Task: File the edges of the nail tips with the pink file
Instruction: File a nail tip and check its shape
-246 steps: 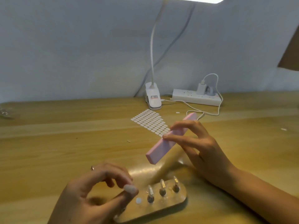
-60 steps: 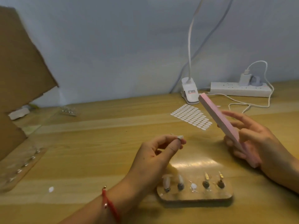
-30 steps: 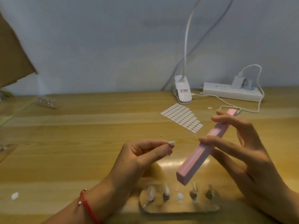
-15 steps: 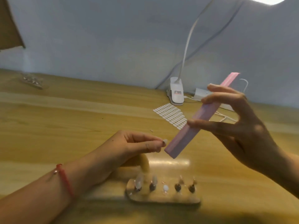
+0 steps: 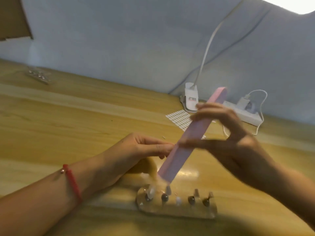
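You cannot tell what your left hand (image 5: 136,150) pinches: the pink file (image 5: 196,132) hides its fingertips. Your blurred right hand (image 5: 230,142) grips it mid-length.

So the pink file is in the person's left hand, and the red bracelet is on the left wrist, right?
Not quite. The head view shows the pink file gripped in the right hand, not the left. The left hand pinches its fingertips together at the file's edge, and the red bracelet is on its wrist, as you said.
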{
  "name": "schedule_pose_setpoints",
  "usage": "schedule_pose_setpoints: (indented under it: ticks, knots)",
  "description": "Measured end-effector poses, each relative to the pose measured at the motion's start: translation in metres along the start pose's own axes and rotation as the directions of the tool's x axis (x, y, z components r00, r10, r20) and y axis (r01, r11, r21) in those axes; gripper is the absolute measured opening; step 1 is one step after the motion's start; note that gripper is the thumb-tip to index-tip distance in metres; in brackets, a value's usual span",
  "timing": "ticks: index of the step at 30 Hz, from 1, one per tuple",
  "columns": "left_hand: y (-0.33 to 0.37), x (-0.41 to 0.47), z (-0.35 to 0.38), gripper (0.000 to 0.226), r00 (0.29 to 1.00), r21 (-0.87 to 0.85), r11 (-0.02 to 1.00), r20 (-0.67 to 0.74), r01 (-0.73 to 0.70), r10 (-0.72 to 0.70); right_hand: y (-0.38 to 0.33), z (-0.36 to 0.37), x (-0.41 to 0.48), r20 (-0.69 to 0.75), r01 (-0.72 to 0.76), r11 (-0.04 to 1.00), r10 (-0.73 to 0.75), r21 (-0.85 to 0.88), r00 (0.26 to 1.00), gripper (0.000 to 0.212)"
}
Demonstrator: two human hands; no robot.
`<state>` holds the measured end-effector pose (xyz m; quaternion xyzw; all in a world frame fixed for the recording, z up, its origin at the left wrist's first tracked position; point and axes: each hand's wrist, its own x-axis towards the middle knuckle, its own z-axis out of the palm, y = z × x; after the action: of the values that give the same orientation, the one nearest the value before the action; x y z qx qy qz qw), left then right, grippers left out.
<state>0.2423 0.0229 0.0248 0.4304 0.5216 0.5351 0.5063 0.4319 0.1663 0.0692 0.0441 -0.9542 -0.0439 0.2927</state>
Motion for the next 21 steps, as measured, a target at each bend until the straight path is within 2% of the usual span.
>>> schedule_pose_setpoints:
  ticks: [2,3,6,10,14,17,20,21]
  knots:
    - [0.000,0.001,0.000,0.027,1.000,0.013,1.000,-0.018,-0.013,0.013,0.004,-0.007,0.003,-0.052,-0.080,0.996,0.082,0.040,0.995,0.028]
    - [0.000,0.001,0.001,0.027,1.000,0.015,1.000,-0.016,-0.015,0.015,0.002,-0.005,0.004,-0.031,-0.077,0.994,0.079,0.073,0.996,0.024]
    - [0.001,0.001,0.002,0.028,1.000,0.021,1.000,0.007,-0.017,0.017,-0.008,0.006,0.000,0.020,0.031,0.993,-0.033,0.118,0.999,0.023]
    - [0.001,0.001,0.000,0.032,1.000,0.021,1.000,-0.007,-0.010,0.011,0.006,-0.004,0.004,-0.047,-0.104,0.985,0.111,0.140,0.993,0.024]
    - [0.001,0.002,0.001,0.030,0.999,0.006,1.000,0.037,-0.014,0.014,0.008,-0.001,0.005,-0.034,-0.051,0.986,0.057,0.157,0.998,0.026]
    - [-0.002,0.004,-0.002,0.025,1.000,-0.011,1.000,0.020,-0.023,0.024,0.008,0.002,0.004,-0.017,-0.127,0.971,0.133,0.203,0.991,0.029]
    - [-0.003,0.004,-0.002,0.028,0.998,-0.012,1.000,0.053,-0.026,0.026,-0.003,0.012,-0.002,0.043,-0.033,0.974,0.024,0.226,0.999,0.037]
    - [-0.004,0.005,-0.003,0.034,0.999,-0.014,1.000,0.041,-0.019,0.019,0.000,0.010,0.000,0.033,-0.034,0.974,0.028,0.223,0.999,0.037]
